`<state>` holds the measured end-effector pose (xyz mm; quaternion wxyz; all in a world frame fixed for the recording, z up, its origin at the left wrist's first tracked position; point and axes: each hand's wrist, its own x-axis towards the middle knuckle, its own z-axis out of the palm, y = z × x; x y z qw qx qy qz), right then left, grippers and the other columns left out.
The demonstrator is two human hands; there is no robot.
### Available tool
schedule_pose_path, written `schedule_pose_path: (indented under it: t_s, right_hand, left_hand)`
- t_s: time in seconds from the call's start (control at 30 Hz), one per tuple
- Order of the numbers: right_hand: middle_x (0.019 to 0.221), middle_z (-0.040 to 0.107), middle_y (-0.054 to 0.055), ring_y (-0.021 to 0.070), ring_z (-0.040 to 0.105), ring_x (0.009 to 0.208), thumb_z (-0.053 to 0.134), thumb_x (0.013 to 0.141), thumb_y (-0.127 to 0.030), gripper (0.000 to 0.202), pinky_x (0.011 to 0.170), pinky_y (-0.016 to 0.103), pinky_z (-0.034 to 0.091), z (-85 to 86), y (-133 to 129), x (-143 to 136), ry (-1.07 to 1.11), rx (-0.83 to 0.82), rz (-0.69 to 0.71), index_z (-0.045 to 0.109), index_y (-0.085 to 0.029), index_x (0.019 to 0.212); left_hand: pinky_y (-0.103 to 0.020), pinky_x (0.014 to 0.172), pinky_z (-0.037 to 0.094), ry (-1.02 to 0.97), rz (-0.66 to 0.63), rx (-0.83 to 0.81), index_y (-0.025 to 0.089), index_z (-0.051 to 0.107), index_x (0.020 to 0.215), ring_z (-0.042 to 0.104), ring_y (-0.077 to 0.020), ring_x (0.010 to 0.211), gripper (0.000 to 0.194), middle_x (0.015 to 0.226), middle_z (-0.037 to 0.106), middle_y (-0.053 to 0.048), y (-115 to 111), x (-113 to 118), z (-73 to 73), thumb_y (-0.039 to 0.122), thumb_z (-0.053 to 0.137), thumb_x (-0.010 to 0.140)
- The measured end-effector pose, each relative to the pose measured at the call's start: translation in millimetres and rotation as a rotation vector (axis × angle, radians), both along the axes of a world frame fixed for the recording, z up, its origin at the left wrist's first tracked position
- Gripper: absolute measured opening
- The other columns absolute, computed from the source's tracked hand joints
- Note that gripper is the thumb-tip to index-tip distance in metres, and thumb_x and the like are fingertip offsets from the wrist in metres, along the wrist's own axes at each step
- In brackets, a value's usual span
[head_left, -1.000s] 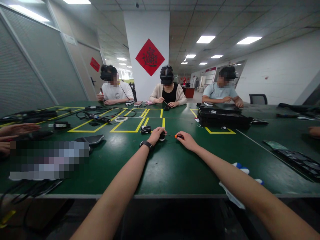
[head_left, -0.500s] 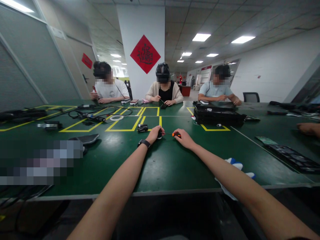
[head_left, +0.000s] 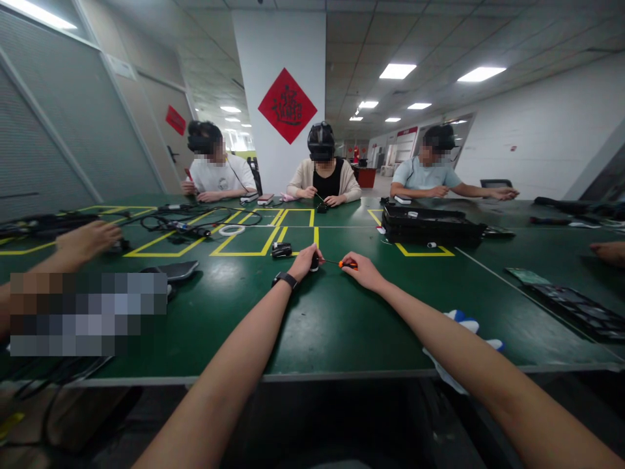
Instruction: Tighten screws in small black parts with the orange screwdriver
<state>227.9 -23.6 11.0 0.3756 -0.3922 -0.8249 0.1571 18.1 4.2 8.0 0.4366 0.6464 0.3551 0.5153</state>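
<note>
Near the middle of the green table [head_left: 234, 326], my left hand [head_left: 303, 263] is closed around a small black and white object [head_left: 315, 264]; its kind is mostly hidden by the fingers. My right hand [head_left: 367, 271] grips a screwdriver [head_left: 347, 264] by its orange and black handle. The thin shaft lies level, pointing left at the object in the left hand. Whether the tip touches it I cannot tell. Just beyond my left hand lies a small black device [head_left: 282, 250], apart from the fingers.
A black case [head_left: 432, 227] stands beyond my right hand. White and blue gloves [head_left: 463, 326] lie beside my right forearm. Circuit boards [head_left: 571, 306] are at the right, black cables [head_left: 180, 221] at the left. A neighbour's hand [head_left: 88, 244] reaches in; several people work around the table.
A neighbour's hand has come in from the left. The person at the far right has stretched an arm out sideways. My hands keep their hold; the view has turned slightly left.
</note>
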Motion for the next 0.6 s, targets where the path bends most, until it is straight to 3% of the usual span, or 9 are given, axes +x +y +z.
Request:
schedule_pose_path:
  t_s: [0.6]
  right_hand:
    - [0.081,0.057,0.002,0.0131,0.052,0.075,0.053,0.072,-0.022,0.015,0.071,0.028,0.042,-0.3,-0.1,1.2,0.033,0.099,-0.027,0.057,-0.019,0.086]
  left_hand:
    - [-0.027,0.063,0.041,-0.030,0.076,-0.026,0.013,0.056,0.071,0.055,-0.0136,0.062,0.056,0.067,0.061,-0.007,-2.6,1.8,1.3,0.063,0.030,0.072]
